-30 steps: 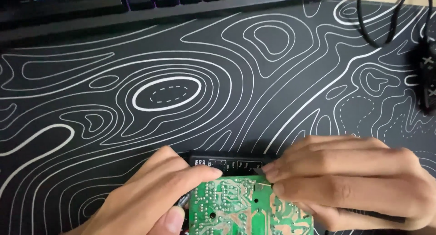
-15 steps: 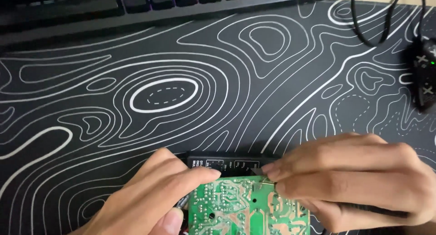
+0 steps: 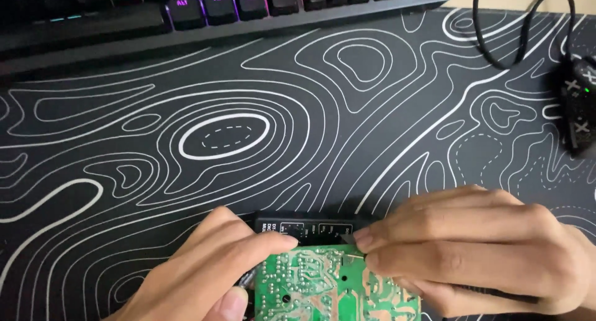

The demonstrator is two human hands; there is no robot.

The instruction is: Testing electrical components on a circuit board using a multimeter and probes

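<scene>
At the bottom edge of the view, a green printed circuit board with silver solder points and copper-coloured traces [image 3: 323, 284] lies solder side up, seated in or on a black rectangular plastic casing [image 3: 304, 226] whose far wall shows small white markings. The left hand [image 3: 211, 271] closes on the board's left side, its forefinger stretched along the far edge and the thumb pressed near the lower left corner. The right hand [image 3: 472, 246] is curled with fingers bunched together, the fingertips [image 3: 366, 240] meeting the board's far right corner and the casing; it may be pinching a thin wire there, though that is too small to be sure. Everything rests on a black mat with white contour-line patterns [image 3: 298, 110] that covers the surface. Farther off, at the right edge, sits a black device with a small green light [image 3: 580, 103], and a black cable [image 3: 515, 35] loops beyond it. A dark keyboard with pink-lit keys [image 3: 217, 10] spans the far edge.
</scene>
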